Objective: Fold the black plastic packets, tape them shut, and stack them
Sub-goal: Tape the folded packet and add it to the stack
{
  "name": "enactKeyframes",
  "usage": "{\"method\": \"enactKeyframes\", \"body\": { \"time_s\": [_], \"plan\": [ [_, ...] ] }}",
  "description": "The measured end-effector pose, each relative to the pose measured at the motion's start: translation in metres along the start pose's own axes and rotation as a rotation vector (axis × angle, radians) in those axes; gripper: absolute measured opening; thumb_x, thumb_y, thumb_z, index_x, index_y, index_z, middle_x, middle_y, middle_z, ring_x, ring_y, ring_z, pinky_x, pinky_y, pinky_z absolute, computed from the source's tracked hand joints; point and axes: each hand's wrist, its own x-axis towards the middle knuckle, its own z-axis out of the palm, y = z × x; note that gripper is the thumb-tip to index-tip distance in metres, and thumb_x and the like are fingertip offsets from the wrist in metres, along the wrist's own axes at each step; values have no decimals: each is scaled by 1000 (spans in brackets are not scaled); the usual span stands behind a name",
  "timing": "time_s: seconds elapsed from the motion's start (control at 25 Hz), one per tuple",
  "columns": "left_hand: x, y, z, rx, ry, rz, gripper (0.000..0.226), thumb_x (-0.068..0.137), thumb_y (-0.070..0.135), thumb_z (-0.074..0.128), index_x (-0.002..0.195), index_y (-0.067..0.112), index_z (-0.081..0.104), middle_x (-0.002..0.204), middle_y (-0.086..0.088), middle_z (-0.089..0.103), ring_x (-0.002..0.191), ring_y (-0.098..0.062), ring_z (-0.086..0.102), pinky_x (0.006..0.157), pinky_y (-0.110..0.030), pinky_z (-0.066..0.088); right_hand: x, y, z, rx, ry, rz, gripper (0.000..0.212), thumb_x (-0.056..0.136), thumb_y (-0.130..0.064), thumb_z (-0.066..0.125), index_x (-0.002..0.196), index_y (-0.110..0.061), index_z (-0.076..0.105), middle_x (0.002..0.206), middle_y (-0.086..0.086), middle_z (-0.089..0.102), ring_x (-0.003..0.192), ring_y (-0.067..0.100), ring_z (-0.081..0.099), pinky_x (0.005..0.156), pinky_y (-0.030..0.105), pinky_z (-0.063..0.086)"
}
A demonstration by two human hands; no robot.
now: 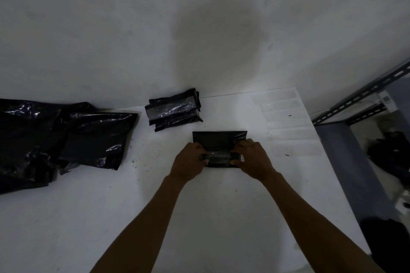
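A folded black plastic packet [218, 139] lies flat on the white table [199, 206] in front of me. A strip of clear tape [218, 154] runs across its near part. My left hand [188, 163] pinches the strip's left end and my right hand [253, 158] pinches its right end, both over the packet. Behind and to the left stands a stack of taped black packets [174, 109] against the wall. A heap of loose unfolded black packets [55, 137] lies at the far left.
Several clear tape strips [286, 117] are stuck in a column along the table's right edge. A grey slotted metal shelf frame [363, 97] stands to the right, with dark items on the floor [388, 150] beyond. The white wall rises right behind the table.
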Motion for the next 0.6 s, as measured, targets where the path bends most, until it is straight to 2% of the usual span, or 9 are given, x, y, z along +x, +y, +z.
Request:
{"method": "enactKeyframes", "body": {
  "time_s": [0.12, 0.24, 0.32, 0.36, 0.44, 0.52, 0.6],
  "plan": [
    [-3, 4, 4, 69, -3, 79, 30, 79, 25, 78, 106, 14, 71, 106, -7, 64, 92, -21, 58, 74, -35, 55, 5, -14, 14, 28, 6, -23, 24, 82, -31, 75, 97, -13, 73, 96, 5, 66, 87, 21, 58, 71, 34, 53],
    [-7, 1, 15, 58, 34, 54, 27, 76, 17, 80, 101, 16, 72, 101, -5, 66, 89, -23, 60, 66, -41, 57, 2, -17, 25, 36, -36, 2, 22, 85, -24, 73, 102, -9, 73, 101, 9, 66, 92, 27, 60, 73, 40, 55],
    [-11, 2, 14, 76, 83, 51, 27, 77, 12, 79, 103, 14, 72, 104, -5, 67, 91, -23, 61, 68, -39, 58, -3, -10, 23, 60, -3, 39, 22, 85, -18, 74, 105, -8, 73, 105, 11, 67, 93, 30, 64, 75, 40, 57],
    [-14, 4, 13, 95, 127, 67, 27, 80, 10, 76, 106, 12, 72, 108, -7, 67, 95, -24, 62, 73, -39, 59, -8, -8, 21, 41, 43, 45, 22, 85, -15, 73, 106, -7, 72, 108, 12, 68, 95, 30, 65, 78, 41, 57],
    [-23, 9, 20, 151, 177, 128, 30, 89, 11, 64, 118, 7, 67, 123, -13, 64, 113, -28, 60, 93, -39, 55, -18, -12, 27, -50, 126, 21, 26, 86, -13, 71, 111, -7, 70, 120, 15, 65, 107, 31, 63, 91, 41, 55],
    [-32, 13, 34, 226, 130, 186, 43, 94, 12, 54, 136, 5, 55, 143, -14, 51, 136, -28, 44, 110, -41, 42, -29, -24, 40, -110, 145, -43, 38, 86, -12, 66, 123, -7, 64, 134, 16, 59, 125, 30, 55, 106, 44, 45],
    [-40, 13, 46, 266, 28, 163, 53, 98, 16, 51, 149, 8, 36, 157, -11, 32, 148, -23, 24, 116, -42, 34, -40, -28, 53, -154, 102, -63, 54, 87, -14, 60, 140, -8, 50, 148, 14, 46, 139, 28, 41, 115, 46, 33]
  ]
}}
